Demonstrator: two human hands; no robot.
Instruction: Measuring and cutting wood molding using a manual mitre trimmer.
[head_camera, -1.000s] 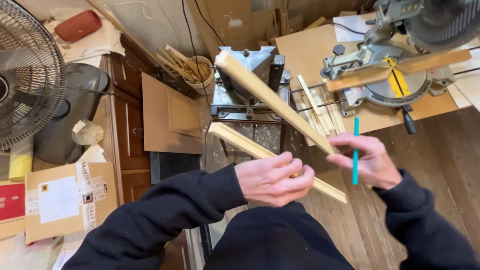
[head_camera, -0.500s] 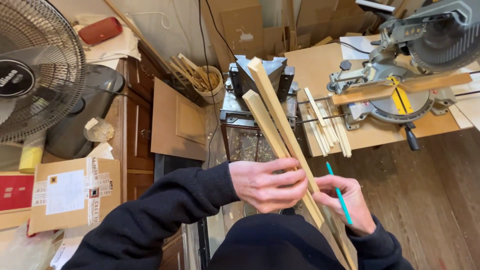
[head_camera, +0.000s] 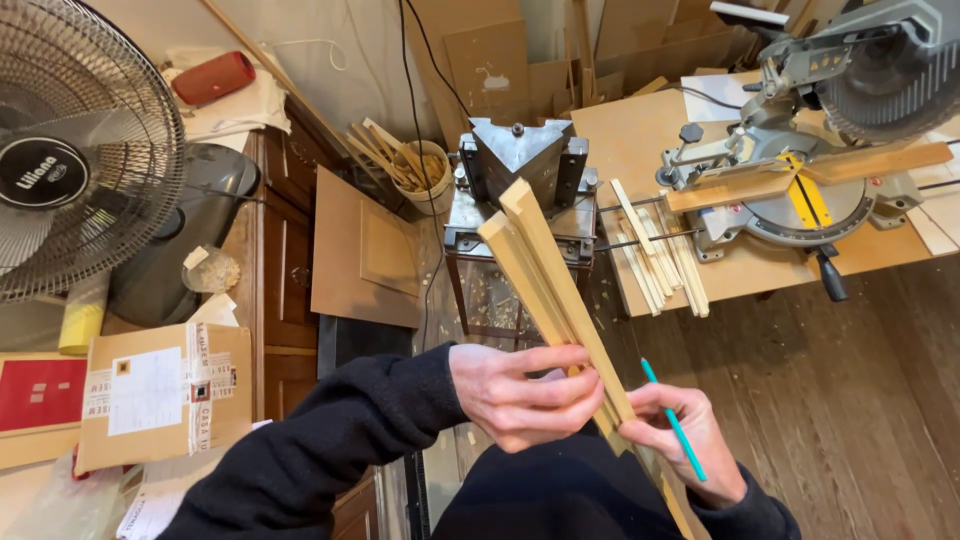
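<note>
Pale wooden moulding strips (head_camera: 545, 265), held crossed a second ago, now lie flush side by side, so the pair looks matched for comparing. The left hand (head_camera: 520, 392) has its fingers wrapped round them; the right hand (head_camera: 680, 440), seemingly pinching their lower end, keeps a teal pencil (head_camera: 674, 420) between its fingers.

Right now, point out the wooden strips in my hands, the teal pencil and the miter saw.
wooden strips (head_camera: 545, 265): head view, on the pale face above the left hand.
teal pencil (head_camera: 682, 437): head view, mid-shaft.
miter saw (head_camera: 800, 205): head view, on its round turntable base.
</note>
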